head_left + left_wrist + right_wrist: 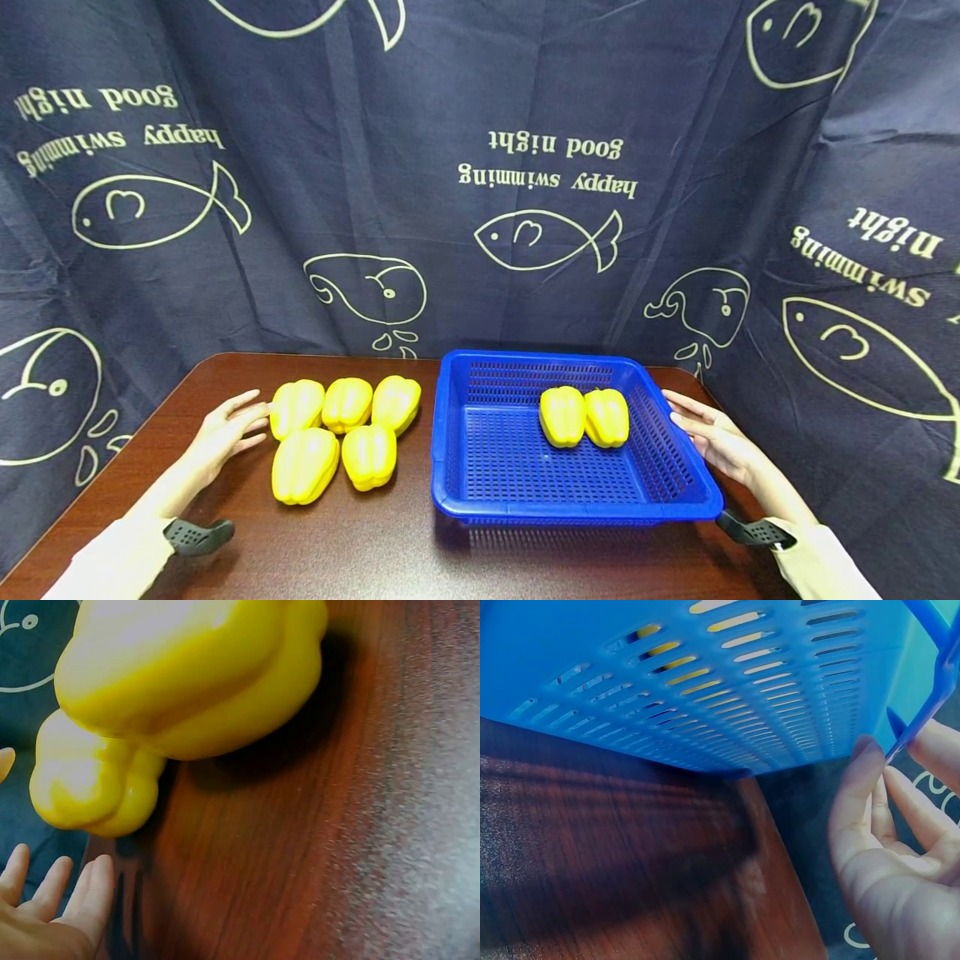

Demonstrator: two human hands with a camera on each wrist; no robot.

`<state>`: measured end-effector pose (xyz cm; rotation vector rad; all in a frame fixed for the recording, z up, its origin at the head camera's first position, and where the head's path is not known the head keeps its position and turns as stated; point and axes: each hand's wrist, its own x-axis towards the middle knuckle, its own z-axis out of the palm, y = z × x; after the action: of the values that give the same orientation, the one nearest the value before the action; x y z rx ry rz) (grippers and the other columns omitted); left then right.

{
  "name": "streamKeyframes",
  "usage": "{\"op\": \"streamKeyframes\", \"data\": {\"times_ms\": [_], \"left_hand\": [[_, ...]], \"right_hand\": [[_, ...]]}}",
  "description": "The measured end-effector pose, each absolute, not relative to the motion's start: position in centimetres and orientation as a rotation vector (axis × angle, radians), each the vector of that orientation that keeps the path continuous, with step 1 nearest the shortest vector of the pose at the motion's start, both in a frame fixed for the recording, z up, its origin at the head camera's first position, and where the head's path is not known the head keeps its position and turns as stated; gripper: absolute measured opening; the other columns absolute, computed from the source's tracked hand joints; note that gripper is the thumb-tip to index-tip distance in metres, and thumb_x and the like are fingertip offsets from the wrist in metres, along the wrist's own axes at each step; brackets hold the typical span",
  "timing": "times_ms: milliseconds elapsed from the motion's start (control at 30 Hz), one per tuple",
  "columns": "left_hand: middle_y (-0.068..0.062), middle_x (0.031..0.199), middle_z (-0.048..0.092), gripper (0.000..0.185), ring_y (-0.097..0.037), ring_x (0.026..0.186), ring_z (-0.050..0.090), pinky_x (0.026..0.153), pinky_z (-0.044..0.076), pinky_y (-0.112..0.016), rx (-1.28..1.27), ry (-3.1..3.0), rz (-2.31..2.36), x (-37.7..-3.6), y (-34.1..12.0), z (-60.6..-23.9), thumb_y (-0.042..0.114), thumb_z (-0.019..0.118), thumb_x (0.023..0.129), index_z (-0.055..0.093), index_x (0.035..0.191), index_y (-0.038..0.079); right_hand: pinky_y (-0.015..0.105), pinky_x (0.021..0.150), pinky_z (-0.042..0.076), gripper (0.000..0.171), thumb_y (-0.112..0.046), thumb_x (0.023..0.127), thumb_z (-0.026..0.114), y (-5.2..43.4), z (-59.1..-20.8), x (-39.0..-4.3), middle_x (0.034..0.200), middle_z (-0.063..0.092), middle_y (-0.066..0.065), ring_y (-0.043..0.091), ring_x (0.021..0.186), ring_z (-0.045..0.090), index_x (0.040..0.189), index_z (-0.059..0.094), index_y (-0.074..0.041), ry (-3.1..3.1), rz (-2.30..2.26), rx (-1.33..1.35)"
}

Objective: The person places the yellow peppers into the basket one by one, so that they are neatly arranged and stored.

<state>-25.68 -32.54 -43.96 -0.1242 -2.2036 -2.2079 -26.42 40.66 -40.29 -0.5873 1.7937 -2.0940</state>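
Two yellow peppers (583, 416) lie side by side inside the blue basket (465, 492), toward its far half; five more peppers (337, 435) sit grouped on the brown table (375, 542) just left of the basket. Judged from this layout, the moving of peppers into the basket looks under half done, with five left outside. In the head view, the left hand (225, 429) lies flat with fingers straight and spread, fingertips just beside or touching the nearest pepper (296, 407); it holds nothing. The right hand (712, 437) rests with straight fingers against the basket's right rim.

Left wrist view: fingers (90, 889) lie extended and relaxed, apart from the pepper (97, 784) above them; contact is not shown.

Right wrist view: fingers (862, 795) are straight, touching the rim of the basket wall (705, 682), not curled round it.
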Motion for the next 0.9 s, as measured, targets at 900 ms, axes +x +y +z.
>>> {"op": "streamKeyframes", "data": {"times_ms": [900], "left_hand": [[0.020, 0.102, 0.050, 0.078, 0.007, 0.089, 0.057, 0.079, 0.052, -0.021, -0.061, -2.574, -2.070, -27.5, -31.1, -43.0, 0.025, 0.054, 0.098, 0.005, 0.150, -0.006]], "right_hand": [[0.027, 0.089, 0.054, 0.047, 0.001, 0.103, 0.028, 40.7, -40.3, -26.4, 0.128, 0.062, -0.008, 0.011, 0.110, 0.064, 0.137, 0.050, -0.022, 1.748, -2.113, -0.604]]}}
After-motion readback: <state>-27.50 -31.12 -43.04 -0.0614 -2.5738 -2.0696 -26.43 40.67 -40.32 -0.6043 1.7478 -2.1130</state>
